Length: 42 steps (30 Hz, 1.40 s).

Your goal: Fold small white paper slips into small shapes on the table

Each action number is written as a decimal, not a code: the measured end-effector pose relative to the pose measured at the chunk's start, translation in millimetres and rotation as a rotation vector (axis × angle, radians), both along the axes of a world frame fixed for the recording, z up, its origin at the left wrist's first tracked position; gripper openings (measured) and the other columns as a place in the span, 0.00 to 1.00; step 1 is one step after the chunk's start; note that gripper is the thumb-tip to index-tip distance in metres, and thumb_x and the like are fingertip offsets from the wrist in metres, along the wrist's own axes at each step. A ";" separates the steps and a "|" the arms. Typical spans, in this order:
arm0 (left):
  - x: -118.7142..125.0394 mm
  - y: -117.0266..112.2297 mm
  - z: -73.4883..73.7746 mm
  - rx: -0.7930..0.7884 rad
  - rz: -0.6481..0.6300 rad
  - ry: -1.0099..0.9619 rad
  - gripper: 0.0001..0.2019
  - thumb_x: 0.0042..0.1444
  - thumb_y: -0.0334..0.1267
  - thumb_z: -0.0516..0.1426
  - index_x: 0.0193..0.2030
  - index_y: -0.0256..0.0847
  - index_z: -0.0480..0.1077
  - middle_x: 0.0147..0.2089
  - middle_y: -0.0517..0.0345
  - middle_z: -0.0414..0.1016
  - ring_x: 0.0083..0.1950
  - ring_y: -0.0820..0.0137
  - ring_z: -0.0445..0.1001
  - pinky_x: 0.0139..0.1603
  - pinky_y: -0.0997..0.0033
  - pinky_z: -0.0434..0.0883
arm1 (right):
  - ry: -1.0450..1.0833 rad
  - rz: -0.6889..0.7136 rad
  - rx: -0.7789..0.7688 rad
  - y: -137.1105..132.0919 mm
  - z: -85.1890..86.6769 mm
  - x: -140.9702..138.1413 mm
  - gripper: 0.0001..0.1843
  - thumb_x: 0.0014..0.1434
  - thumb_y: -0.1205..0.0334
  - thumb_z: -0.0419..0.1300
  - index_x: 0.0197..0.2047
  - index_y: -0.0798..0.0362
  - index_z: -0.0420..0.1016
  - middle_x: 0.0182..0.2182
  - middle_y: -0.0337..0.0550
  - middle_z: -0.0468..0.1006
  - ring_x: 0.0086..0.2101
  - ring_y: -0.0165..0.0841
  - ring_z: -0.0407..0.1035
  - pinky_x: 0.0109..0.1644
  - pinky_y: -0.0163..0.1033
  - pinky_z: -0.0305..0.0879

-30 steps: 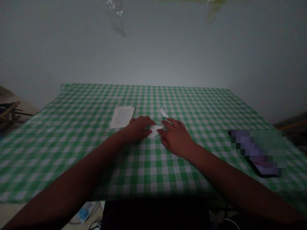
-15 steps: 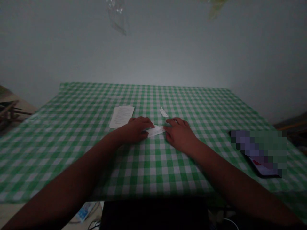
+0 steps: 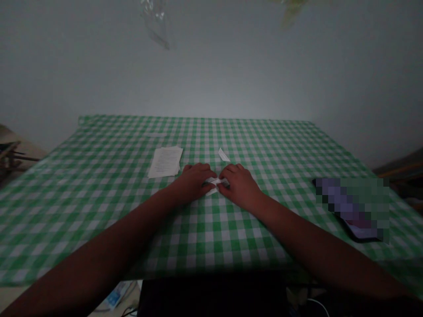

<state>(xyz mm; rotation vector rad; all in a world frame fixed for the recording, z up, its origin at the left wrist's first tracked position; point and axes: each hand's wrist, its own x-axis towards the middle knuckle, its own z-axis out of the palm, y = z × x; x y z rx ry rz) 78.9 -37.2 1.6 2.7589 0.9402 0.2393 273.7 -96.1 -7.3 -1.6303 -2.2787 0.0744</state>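
A small folded white paper (image 3: 215, 183) lies on the green-and-white checked tablecloth (image 3: 211, 229) near the middle of the table. My left hand (image 3: 193, 180) rests on its left end with the fingers curled over it. My right hand (image 3: 240, 185) presses on its right end, fingers bent and closed on the paper. The two hands nearly touch, and they hide most of the paper. A thin white paper strip (image 3: 224, 154) lies just behind my right hand.
A printed white sheet (image 3: 165, 161) lies flat behind my left hand. A dark phone (image 3: 355, 211), partly blurred out, lies at the right of the table. A pale wall stands behind the table. Dark objects sit below the table's near edge.
My right hand has slid left toward my left hand, so less of the folded paper shows between them. The view has shifted slightly to the left.
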 end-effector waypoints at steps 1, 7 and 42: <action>-0.1 0.4 -0.4 0.003 -0.003 0.004 0.13 0.62 0.42 0.57 0.53 0.45 0.71 0.49 0.54 0.72 0.55 0.60 0.69 0.53 0.56 0.62 | -0.001 -0.003 0.009 0.0 -0.1 -1.2 0.09 0.61 0.57 0.61 0.42 0.53 0.75 0.43 0.47 0.75 0.45 0.41 0.65 0.49 0.46 0.61; -1.2 2.6 -3.9 -0.005 0.003 -0.008 0.14 0.63 0.43 0.56 0.54 0.47 0.70 0.51 0.53 0.72 0.56 0.60 0.69 0.55 0.56 0.61 | -0.003 -0.067 0.032 3.8 -2.0 -4.9 0.08 0.59 0.56 0.62 0.38 0.52 0.73 0.41 0.45 0.75 0.44 0.42 0.65 0.45 0.45 0.61; 0.0 0.2 0.7 -0.106 0.095 0.022 0.13 0.61 0.39 0.56 0.53 0.48 0.70 0.56 0.55 0.70 0.60 0.59 0.66 0.56 0.54 0.62 | 0.005 -0.112 -0.030 7.1 -2.5 6.6 0.03 0.60 0.63 0.59 0.35 0.52 0.72 0.35 0.44 0.75 0.38 0.37 0.67 0.40 0.40 0.59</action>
